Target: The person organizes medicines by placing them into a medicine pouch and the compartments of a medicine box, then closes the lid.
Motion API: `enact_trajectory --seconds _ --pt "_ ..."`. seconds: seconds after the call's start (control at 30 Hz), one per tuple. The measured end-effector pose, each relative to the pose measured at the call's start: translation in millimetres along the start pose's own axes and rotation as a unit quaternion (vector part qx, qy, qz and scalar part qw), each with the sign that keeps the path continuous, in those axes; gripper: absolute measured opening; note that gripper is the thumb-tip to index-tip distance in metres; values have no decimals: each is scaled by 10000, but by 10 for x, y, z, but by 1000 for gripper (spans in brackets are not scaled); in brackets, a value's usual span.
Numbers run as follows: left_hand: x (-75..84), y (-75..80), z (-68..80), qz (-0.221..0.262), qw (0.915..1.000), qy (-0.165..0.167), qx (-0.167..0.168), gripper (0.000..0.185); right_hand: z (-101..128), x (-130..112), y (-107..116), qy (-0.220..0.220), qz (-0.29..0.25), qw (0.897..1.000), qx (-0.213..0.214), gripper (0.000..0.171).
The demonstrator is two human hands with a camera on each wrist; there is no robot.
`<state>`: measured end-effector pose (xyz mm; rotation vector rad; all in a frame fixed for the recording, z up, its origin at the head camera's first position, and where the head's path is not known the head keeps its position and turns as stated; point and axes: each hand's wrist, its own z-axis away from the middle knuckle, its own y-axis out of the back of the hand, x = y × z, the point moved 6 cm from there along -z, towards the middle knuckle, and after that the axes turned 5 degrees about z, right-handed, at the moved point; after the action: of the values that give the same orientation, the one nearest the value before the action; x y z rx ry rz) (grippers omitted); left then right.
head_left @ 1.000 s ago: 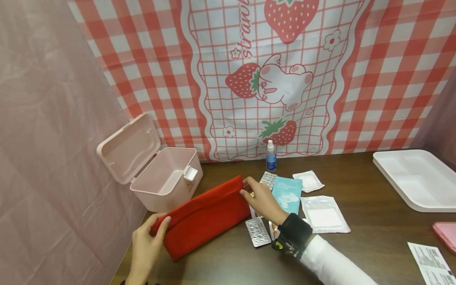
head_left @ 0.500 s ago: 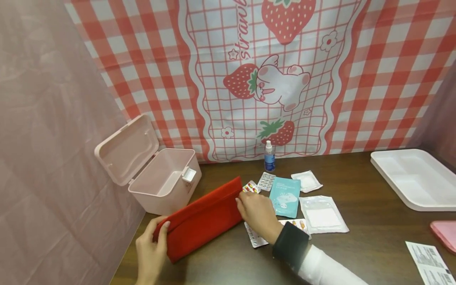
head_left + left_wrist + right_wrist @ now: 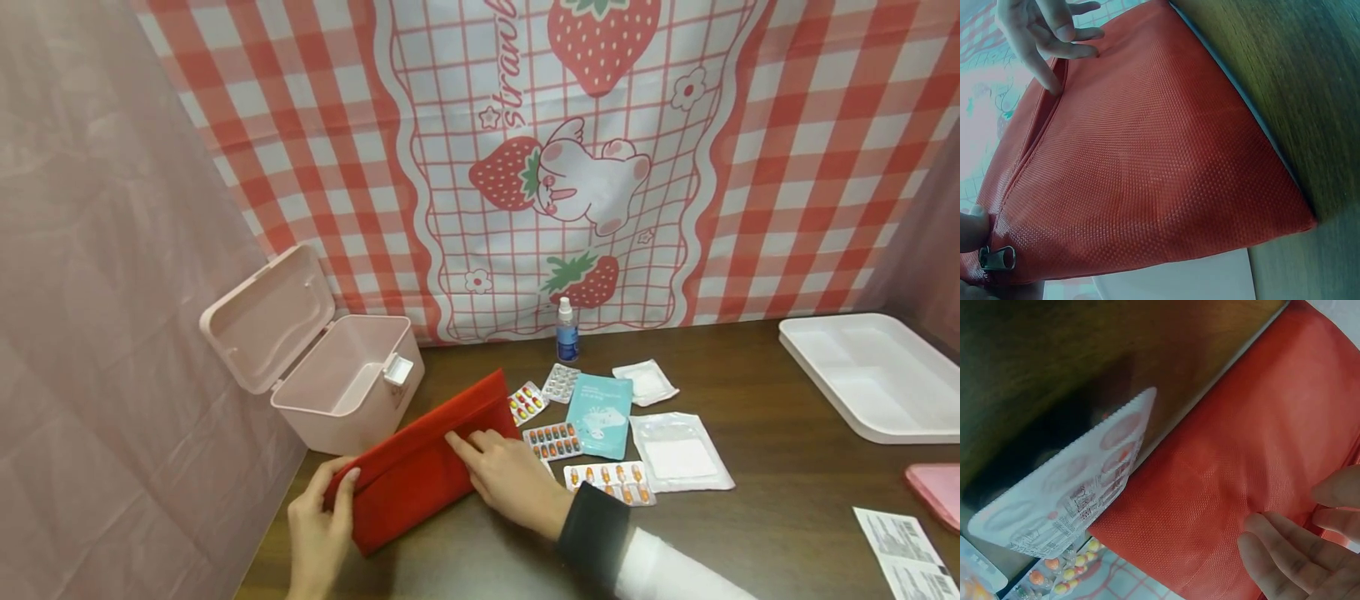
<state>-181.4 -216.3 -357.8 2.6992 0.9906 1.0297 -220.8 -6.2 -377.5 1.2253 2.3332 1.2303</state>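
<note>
Head view, nearest first: the left hand (image 3: 318, 529) pinches the near-left end of the red pouch (image 3: 420, 467), thumb and fingers closed on the corner where the zip pull (image 3: 997, 257) sits (the left wrist view shows the pull right beside a fingertip). The right hand (image 3: 510, 479) lies flat on the pouch's upper face, fingers (image 3: 468, 442) straight and together, pressing along the zip seam and gripping nothing. The pouch lies on the worktop (image 3: 787, 517) with its long axis running from near-left to far-right, so the zip line stretches away from the left hand toward the right hand's side; the left hand is the one nearer the pull. Just right of the pouch lie blister packs (image 3: 611, 482), a teal sachet (image 3: 600, 415) and white packets (image 3: 678, 454). Farther back stand an open pink box (image 3: 341, 383) and a small bottle (image 3: 567, 332).
</note>
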Motion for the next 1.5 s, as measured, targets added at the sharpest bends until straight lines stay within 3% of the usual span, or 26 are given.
enact_trajectory --seconds 0.27,0.47,0.63,0.83,1.03,1.5 --pt "3 -4 -8 33 9998 -149 -91 17 -7 -46 -43 14 196 9998 51 61" --pt "-4 -17 -16 34 9998 -139 -169 16 -33 -28 -58 -69 11 10000 19 62" --pt "-8 -17 -15 -17 9998 -101 -184 16 -87 -20 -13 12 -187 9996 226 52" --pt "15 -10 -22 -46 9998 -174 -114 18 -156 -6 64 -13 -416 9978 507 27" --pt "41 11 -37 -48 9997 -242 -27 19 -148 -18 109 63 -347 9982 488 10" --pt "44 41 -50 -236 9993 -283 6 19 -110 -44 193 180 -571 9976 340 16"
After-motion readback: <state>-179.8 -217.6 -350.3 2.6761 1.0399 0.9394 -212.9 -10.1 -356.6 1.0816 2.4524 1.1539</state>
